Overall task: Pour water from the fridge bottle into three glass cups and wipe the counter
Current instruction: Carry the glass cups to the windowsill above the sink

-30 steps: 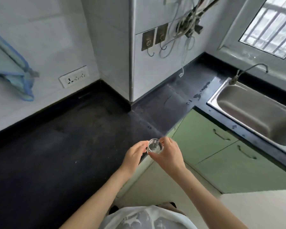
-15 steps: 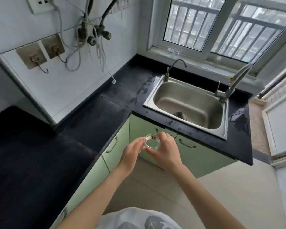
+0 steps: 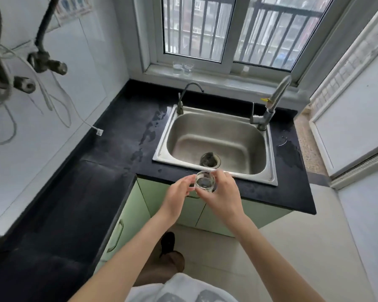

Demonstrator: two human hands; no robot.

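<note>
1. A black counter [image 3: 118, 136] wraps in an L round the corner, with pale green cabinet doors [image 3: 131, 216] below it. Wet patches [image 3: 147, 136] lie on the counter just left of the sink, and another wet patch [image 3: 289, 153] lies to its right.
2. A steel sink [image 3: 216, 142] is set into the counter under a barred window [image 3: 234, 29]. A thin curved tap [image 3: 189, 94] stands at its back left corner and a thicker tap [image 3: 271, 103] at its back right.
3. Hoses and white cables [image 3: 15, 83] hang on the tiled wall to the left; one cable end dangles just above the counter.
4. The sink holds only a dark strainer [image 3: 210, 159] in its drain.
5. Two glass cups [image 3: 183, 67] stand side by side on the window sill [image 3: 216, 75]; whether they hold water is too small to tell.
6. A third glass cup [image 3: 205, 182] is held upright in the air above the front edge of the counter, just in front of the sink rim. It is small, clear and round, and seems to hold a little water.
7. The right hand [image 3: 224, 197] grips the cup, fingers curled round its far side. The left hand [image 3: 177, 192] touches the cup's left side with fingertips, fingers only lightly bent.
</note>
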